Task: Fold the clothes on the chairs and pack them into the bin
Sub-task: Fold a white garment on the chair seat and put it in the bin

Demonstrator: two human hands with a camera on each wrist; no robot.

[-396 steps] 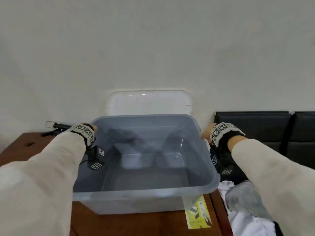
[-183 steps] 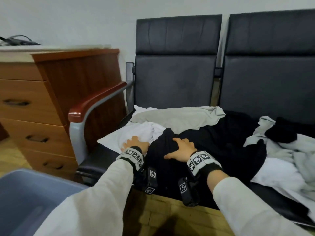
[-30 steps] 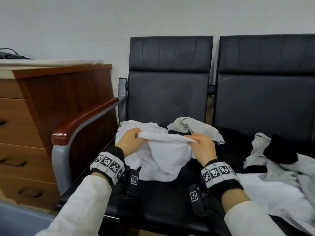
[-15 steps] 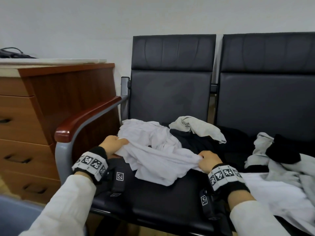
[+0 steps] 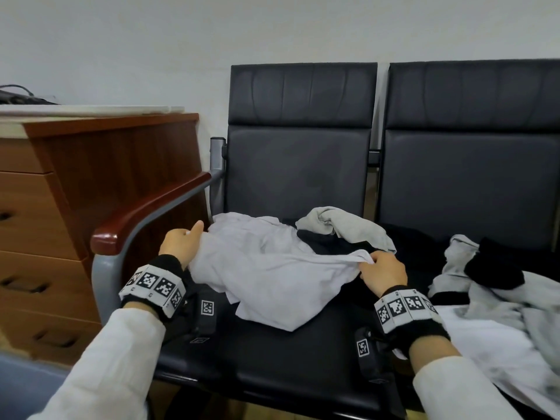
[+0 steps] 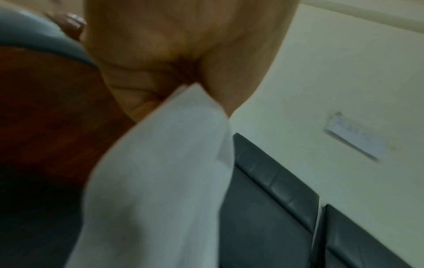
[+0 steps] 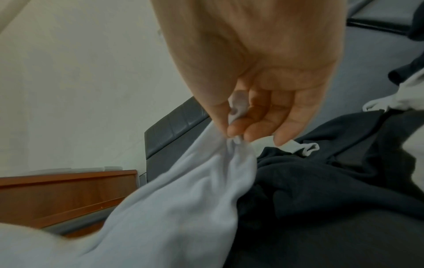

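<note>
A white garment [image 5: 266,274] is stretched across the seat of the left black chair [image 5: 297,353]. My left hand [image 5: 181,244] grips its left edge beside the armrest; the left wrist view shows the fingers curled round the white cloth [image 6: 160,181]. My right hand [image 5: 380,274] pinches the garment's right corner, with thumb and fingers closed on a bunch of white cloth [image 7: 206,181]. Behind it lie a black garment [image 5: 333,242] and a light grey one [image 5: 345,227]. A corner of the blue-grey bin [image 5: 21,386] shows at the lower left.
A wooden drawer unit [image 5: 60,222] stands left of the chair, next to the wood-topped armrest [image 5: 145,213]. The right chair [image 5: 472,177] holds a heap of grey, white and black clothes [image 5: 491,286]. A wall is behind the chairs.
Both hands have drawn apart and lifted slightly, pulling the white garment tauter across the seat. The left hand has risen toward the armrest.
</note>
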